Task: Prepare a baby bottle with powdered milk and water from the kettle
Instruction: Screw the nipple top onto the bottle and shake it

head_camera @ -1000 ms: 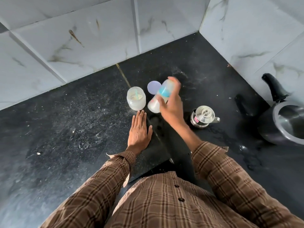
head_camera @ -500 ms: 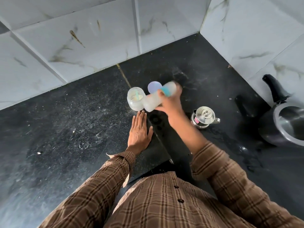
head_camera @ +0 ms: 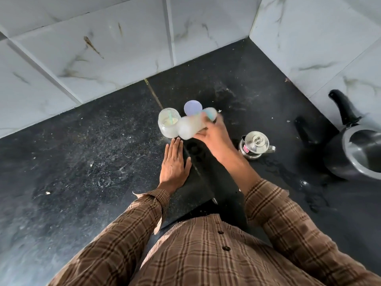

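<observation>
A translucent plastic baby bottle (head_camera: 190, 127), cloudy white with milk and motion-blurred, lies nearly on its side in the air above a speckled black stone tabletop (head_camera: 82, 145), its teal collar toward the tiled corner. The right hand (head_camera: 214, 137) grips it with fingers curled around the neck end, forearm reaching forward from a brown plaid sleeve (head_camera: 288, 219). Touching or just left of the bottle stands a squat, rounded clear jar (head_camera: 167, 124) holding pale powder and a green scoop; a flat, round lilac lid (head_camera: 192, 107) lies just behind the bottle. Just below the bottle, the left hand (head_camera: 173, 164) rests flat on the tabletop, palm down, fingers straight and together. To the bottle's right sits a small, shiny steel lidded pot (head_camera: 255, 144), and farther right a dark kettle (head_camera: 356, 153) with a black handle. Grey-veined white marble tiles (head_camera: 103, 48) back the tabletop.
</observation>
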